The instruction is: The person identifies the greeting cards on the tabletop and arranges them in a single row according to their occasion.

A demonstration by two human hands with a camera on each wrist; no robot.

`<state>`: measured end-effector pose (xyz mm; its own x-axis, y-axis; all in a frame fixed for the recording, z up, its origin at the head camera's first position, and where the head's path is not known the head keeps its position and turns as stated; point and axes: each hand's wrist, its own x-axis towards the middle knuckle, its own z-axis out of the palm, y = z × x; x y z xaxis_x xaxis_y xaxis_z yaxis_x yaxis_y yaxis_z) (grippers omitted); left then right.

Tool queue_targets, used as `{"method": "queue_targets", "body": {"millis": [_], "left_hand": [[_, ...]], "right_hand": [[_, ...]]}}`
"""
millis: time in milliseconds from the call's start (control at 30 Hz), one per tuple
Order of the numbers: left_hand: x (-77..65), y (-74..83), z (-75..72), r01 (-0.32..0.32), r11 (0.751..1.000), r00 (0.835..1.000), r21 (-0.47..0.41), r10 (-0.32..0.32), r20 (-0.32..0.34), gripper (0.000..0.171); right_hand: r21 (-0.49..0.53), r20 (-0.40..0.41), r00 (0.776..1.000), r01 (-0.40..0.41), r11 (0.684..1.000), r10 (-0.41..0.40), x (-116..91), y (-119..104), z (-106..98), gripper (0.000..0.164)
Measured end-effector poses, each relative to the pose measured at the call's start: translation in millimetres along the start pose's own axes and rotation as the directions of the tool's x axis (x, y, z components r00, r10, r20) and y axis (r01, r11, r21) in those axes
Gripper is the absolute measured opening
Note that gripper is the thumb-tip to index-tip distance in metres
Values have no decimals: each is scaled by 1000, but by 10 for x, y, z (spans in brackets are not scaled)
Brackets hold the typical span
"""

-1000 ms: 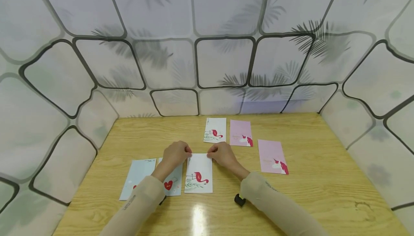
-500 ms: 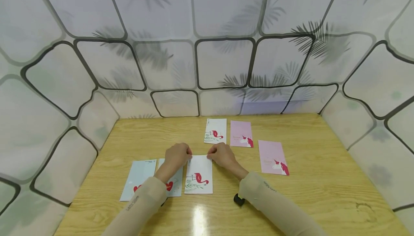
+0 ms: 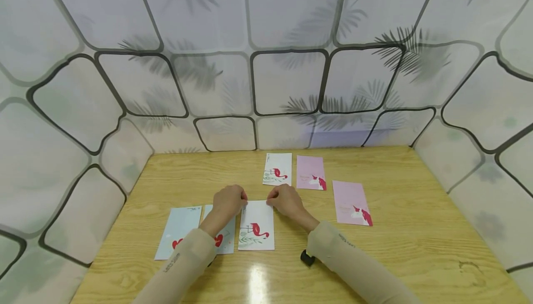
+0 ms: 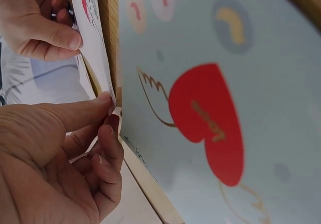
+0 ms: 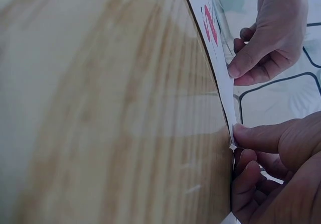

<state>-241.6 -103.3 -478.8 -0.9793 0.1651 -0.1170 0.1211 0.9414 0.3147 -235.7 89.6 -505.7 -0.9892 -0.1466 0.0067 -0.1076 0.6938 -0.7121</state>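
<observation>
Tabletop (image 3: 395,257): wood-grained, spreading beneath every card.
White flamingo card (image 3: 256,225): stretching toward the person from both grips, long axis running near to far.
Left grip (image 3: 226,200): pinching its far left corner between thumb and finger.
Right grip (image 3: 287,200): pinching the far right corner, neither hand being nearer.
Blue heart cards (image 3: 183,225): lying just left.
Pink unicorn cards (image 3: 350,200): lying apart, rightward and farther.
Second flamingo card (image 3: 278,163): lying beyond.
Patterned backdrop (image 3: 287,82): standing behind.

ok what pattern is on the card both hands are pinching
A red flamingo and green leaves on a white card; the head view shows it best.
</observation>
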Motion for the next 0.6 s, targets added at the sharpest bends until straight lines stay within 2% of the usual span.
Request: {"method": "queue_targets", "body": {"millis": [600], "left_hand": [[-2,-8,-2,-17,999,1000,-34,17,-5,7]], "right_hand": [[-7,-22,999,27,1000,-28,-19,1,10,8]]}}
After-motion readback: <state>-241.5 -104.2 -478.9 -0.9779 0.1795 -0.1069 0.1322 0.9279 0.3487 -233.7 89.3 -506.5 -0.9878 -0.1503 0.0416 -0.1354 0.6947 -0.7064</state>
